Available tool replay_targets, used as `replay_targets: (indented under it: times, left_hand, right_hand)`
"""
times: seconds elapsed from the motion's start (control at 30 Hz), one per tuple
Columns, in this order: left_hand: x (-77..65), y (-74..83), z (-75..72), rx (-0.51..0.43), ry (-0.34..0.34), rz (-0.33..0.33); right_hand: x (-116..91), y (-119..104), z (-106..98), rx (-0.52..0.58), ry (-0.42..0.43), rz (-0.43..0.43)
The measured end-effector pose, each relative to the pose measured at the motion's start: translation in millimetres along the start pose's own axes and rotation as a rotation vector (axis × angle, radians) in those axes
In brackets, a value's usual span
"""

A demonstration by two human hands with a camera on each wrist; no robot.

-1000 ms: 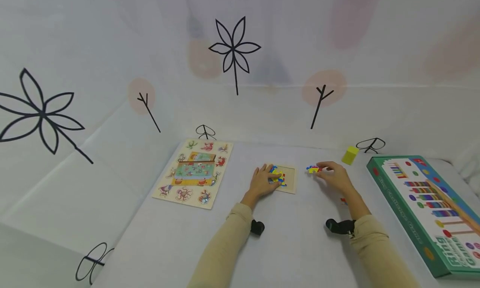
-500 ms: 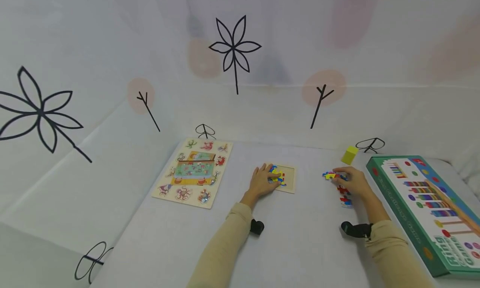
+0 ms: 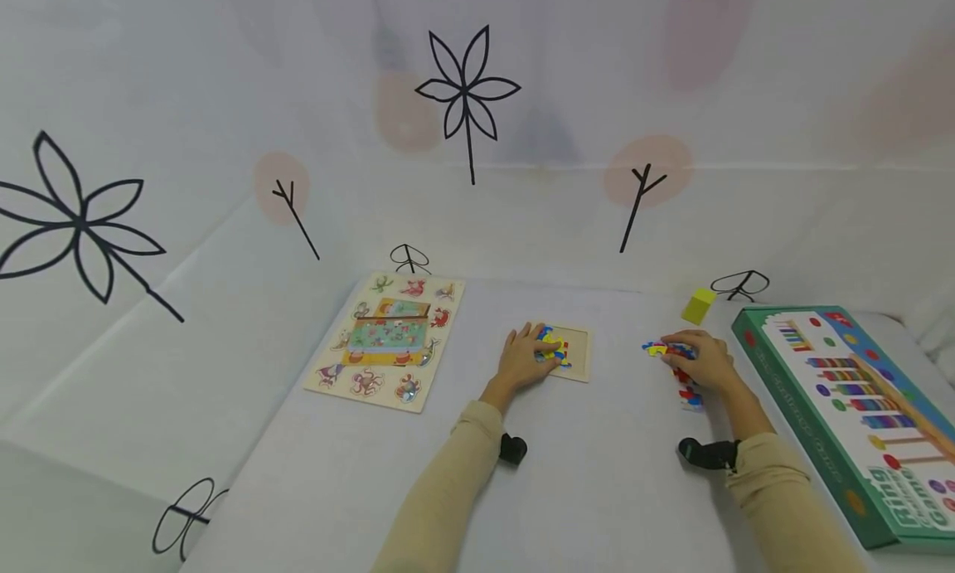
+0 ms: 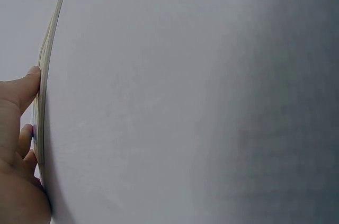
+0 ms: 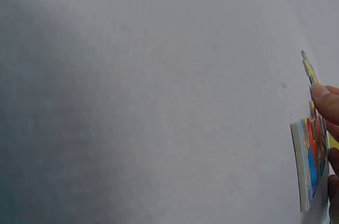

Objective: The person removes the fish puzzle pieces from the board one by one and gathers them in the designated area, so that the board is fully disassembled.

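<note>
My left hand [image 3: 520, 360] rests over the left part of a small wooden puzzle tray [image 3: 580, 359], holding it steady. Yellow and blue puzzle pieces [image 3: 551, 345] show in the tray around its thumb [image 4: 32, 78]. To the right, my right hand [image 3: 705, 359] pinches a yellow and blue puzzle piece [image 3: 656, 349] between thumb and fingers. Beneath and in front of that hand lie several red and blue puzzle pieces [image 3: 690, 397], partly hidden by it. In the right wrist view these pieces [image 5: 312, 152] appear edge-on, close below the thumb.
At the left lies a larger wooden picture board [image 3: 317, 382] with sea-animal pieces. A yellow block [image 3: 698, 306] stands at the back right. The green game box [image 3: 783, 424] fills the table's right side. Black wrist cameras [image 3: 709, 454] sit under both forearms.
My right hand has moved right, carrying the yellow and blue puzzle piece from near the tray to the loose pieces. It then stays there. The left hand keeps its place on the tray.
</note>
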State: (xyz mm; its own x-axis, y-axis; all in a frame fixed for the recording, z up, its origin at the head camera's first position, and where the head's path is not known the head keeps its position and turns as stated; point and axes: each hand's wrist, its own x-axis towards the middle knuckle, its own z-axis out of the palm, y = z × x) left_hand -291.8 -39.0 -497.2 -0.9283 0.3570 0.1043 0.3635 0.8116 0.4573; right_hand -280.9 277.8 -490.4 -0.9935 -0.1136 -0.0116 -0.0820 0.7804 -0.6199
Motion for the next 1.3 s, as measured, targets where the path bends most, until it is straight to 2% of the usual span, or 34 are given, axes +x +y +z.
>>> replay_targets:
  times: [0.3, 0.73, 0.83, 0.9, 1.0, 1.07, 1.13, 1.2, 1.3]
  left_hand:
    - [2.3, 1.5, -3.2, 0.025, -0.008, -0.004]
    - [3.1, 0.9, 0.3, 0.004, -0.012, -0.004]
    - [3.0, 0.3, 2.0, 0.001, -0.012, -0.006]
    - [3.0, 0.0, 2.8, -0.006, -0.009, -0.005]
    - [3.2, -0.6, 4.0, -0.010, -0.003, -0.010]
    - [3.2, -0.8, 4.8, -0.016, -0.001, -0.018]
    - [3.3, -1.0, 5.5, -0.017, 0.001, -0.029]
    - [3.3, -1.3, 5.6, -0.029, 0.004, -0.032]
    - [3.5, -2.6, 5.4, -0.033, 0.011, -0.021]
  right_hand:
    - [1, -3, -3, -0.010, -0.017, -0.007]
    - [0, 1, -3, -0.022, -0.017, 0.013]
    - [-3, -3, 1, -0.020, 0.056, -0.010]
    - [-4, -9, 4, 0.002, 0.157, -0.040]
    - [-4, -25, 10, 0.073, 0.321, -0.130]
    - [-2, -38, 17, 0.129, 0.386, -0.187]
    - [2, -49, 25, 0.171, 0.403, -0.245]
    - [7, -60, 36, 0.201, 0.383, -0.267]
    - [12, -73, 52, 0.231, 0.309, -0.260]
